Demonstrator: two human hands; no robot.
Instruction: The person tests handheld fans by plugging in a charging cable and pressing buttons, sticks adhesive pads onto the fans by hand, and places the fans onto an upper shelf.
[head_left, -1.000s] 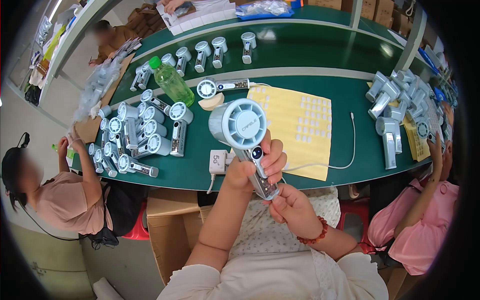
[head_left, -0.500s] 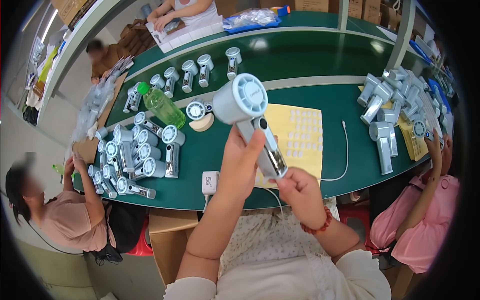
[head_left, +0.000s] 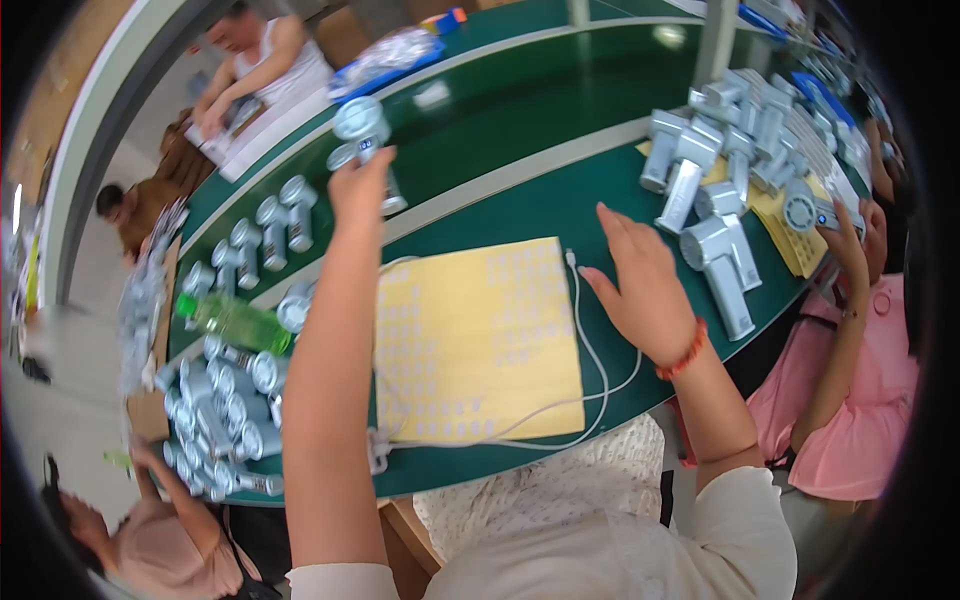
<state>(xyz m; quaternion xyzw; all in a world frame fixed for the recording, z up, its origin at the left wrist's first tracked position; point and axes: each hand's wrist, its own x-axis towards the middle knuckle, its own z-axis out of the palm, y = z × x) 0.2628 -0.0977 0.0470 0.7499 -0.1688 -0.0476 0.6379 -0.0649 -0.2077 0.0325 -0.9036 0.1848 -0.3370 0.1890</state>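
My left hand (head_left: 360, 185) is stretched far forward, its fingers closed around the handle of a light-blue handheld fan (head_left: 361, 120) with a small lit display. Part of another fan shows close behind it, so the two overlap. My right hand (head_left: 640, 285) holds nothing; its fingers are extended and the thumb stands apart, above the green tabletop. It is nearest to a heap of light-blue fans (head_left: 710, 240) on the right. Between my arms lies a yellow sheet (head_left: 460, 300) with rows of small pale stickers. A white cable (head_left: 603, 375) runs over and beside it.
Several fans (head_left: 272, 230) stand in a row along the green belt. More fans (head_left: 225, 410) are heaped at left beside a green bottle (head_left: 235, 322) lying tilted. A blue tray (head_left: 390, 68) sits across the belt. Co-workers sit left, right and opposite; the right one's hand (head_left: 850, 235) holds a fan.
My left hand has carried the fan forward and left toward the belt. My right hand has let go of its lower end and moved right, opening. The view has turned.
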